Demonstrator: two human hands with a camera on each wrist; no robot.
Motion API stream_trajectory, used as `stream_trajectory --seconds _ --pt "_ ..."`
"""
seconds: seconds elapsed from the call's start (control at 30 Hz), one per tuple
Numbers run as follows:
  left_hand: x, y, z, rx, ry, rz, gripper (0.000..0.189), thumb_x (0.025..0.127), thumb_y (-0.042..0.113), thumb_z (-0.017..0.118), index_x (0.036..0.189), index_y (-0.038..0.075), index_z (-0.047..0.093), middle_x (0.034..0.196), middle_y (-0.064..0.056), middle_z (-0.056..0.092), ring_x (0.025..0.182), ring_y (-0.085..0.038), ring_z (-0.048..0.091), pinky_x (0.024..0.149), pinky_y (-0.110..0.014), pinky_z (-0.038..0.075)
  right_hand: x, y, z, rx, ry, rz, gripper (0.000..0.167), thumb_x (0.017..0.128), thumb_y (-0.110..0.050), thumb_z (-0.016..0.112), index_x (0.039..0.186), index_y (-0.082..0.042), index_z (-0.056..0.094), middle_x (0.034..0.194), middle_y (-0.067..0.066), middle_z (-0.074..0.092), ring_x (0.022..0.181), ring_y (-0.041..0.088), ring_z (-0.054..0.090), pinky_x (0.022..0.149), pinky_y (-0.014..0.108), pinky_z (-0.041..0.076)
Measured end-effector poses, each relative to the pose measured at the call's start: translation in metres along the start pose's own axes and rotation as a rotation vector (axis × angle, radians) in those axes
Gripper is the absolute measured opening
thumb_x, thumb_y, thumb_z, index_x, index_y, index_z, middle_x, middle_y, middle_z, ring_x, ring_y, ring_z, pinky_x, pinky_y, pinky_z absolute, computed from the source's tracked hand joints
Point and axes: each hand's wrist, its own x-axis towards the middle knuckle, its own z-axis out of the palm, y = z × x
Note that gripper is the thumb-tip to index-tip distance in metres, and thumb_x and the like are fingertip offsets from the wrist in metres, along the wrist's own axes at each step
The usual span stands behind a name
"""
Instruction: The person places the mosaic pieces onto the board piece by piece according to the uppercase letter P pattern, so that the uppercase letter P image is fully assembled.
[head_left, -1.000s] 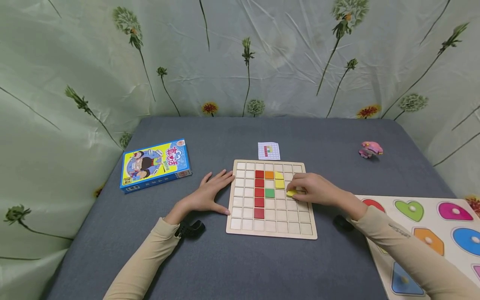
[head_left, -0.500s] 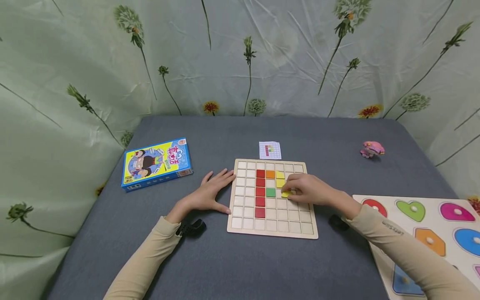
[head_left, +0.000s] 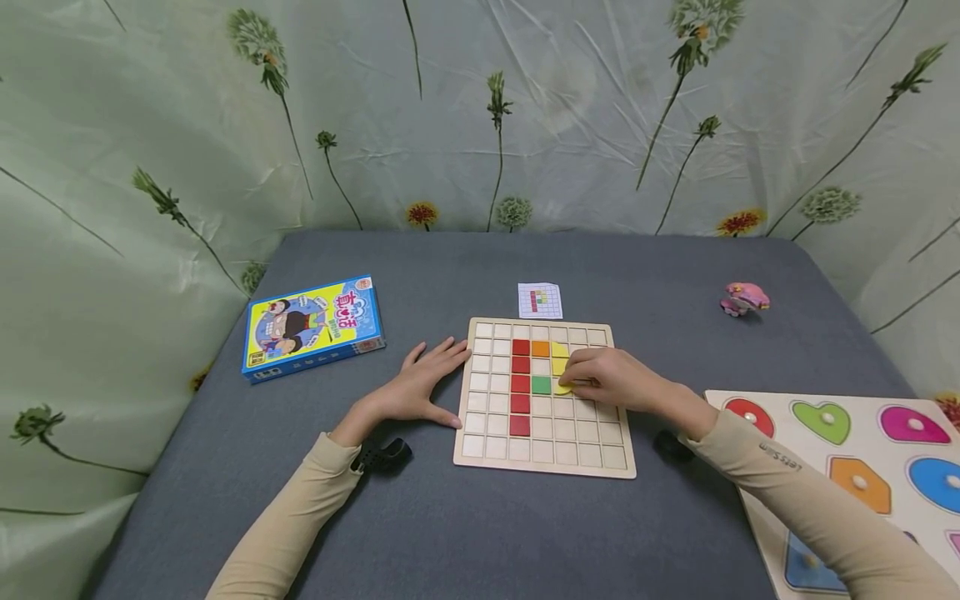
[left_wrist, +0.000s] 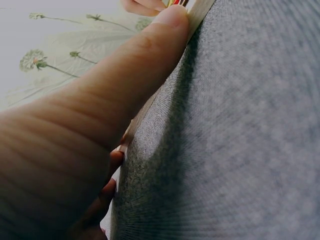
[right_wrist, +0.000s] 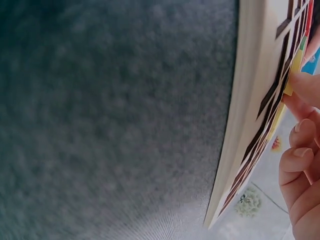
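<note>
A light wooden grid board lies on the table in the head view. My left hand rests at its left edge with fingers spread, fingertips and thumb touching the rim. The right hand pinches a yellow tile between thumb and finger, right beside the green tile. In the right wrist view this yellow tile is low against the grid; whether it lies fully flat cannot be told. Several red tiles form a column, with an orange tile and yellow tiles near its top.
Behind the board lies a small printed pattern card. A blue and yellow box sits at the left, a pink toy at the back right. A shape puzzle board lies under the right forearm.
The right hand has moved left over the board, carrying the yellow tile to the square next to the green one. The left hand stays at the board's edge.
</note>
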Motion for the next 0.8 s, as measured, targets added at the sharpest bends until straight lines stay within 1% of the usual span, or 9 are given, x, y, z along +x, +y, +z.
stream_trajectory --seconds 0.17,0.4,0.57,0.67,0.8 --pt "-0.0016 0.0027 -0.0014 -0.001 0.005 0.006 0.105 0.068 0.046 0.079 0.149 0.01 0.024 0.158 -0.009 0.021 0.148 -0.032 0.01 0.113 -0.061 0.0 0.0024 0.0007 0.0012 -0.007 0.004 -0.014 0.012 0.081 -0.007 0.07 0.09 -0.015 0.072 0.09 -0.003 0.067 0.079 0.005 0.058 0.069 0.026 0.05" --pt "-0.0034 0.0046 -0.0022 -0.011 0.017 0.012 0.104 0.068 0.046 0.08 0.149 0.009 0.026 0.157 -0.011 0.023 0.147 -0.033 0.012 0.112 -0.062 0.002 0.0045 0.0008 0.0032 -0.019 0.035 -0.043 0.012 0.079 -0.004 0.071 0.087 -0.014 0.071 0.087 -0.002 0.066 0.075 0.005 0.056 0.066 0.025 0.049" --pt "-0.0024 0.0043 -0.0014 -0.004 0.021 0.012 0.104 0.068 0.046 0.08 0.149 0.01 0.026 0.157 -0.01 0.022 0.148 -0.033 0.012 0.113 -0.062 0.002 0.0043 0.0014 0.0039 -0.026 0.057 -0.037 0.011 0.079 -0.005 0.071 0.086 -0.014 0.071 0.086 -0.003 0.065 0.075 0.004 0.055 0.066 0.024 0.049" --pt "-0.002 0.0036 -0.0013 0.002 0.016 0.015 0.104 0.068 0.046 0.08 0.149 0.01 0.025 0.157 -0.01 0.022 0.148 -0.033 0.012 0.112 -0.062 0.002 0.0026 0.0026 0.0024 -0.031 0.09 -0.033 0.013 0.078 -0.004 0.072 0.085 -0.014 0.071 0.085 -0.003 0.064 0.073 0.003 0.054 0.065 0.023 0.049" --pt "-0.0017 0.0015 -0.0034 -0.023 0.001 0.009 0.099 0.072 0.045 0.077 0.15 0.012 0.024 0.158 -0.009 0.02 0.148 -0.032 0.01 0.113 -0.061 0.0 0.0019 0.0051 -0.0032 -0.05 0.176 -0.034 0.015 0.074 -0.002 0.075 0.085 -0.012 0.072 0.084 -0.002 0.065 0.071 0.004 0.055 0.062 0.022 0.048"
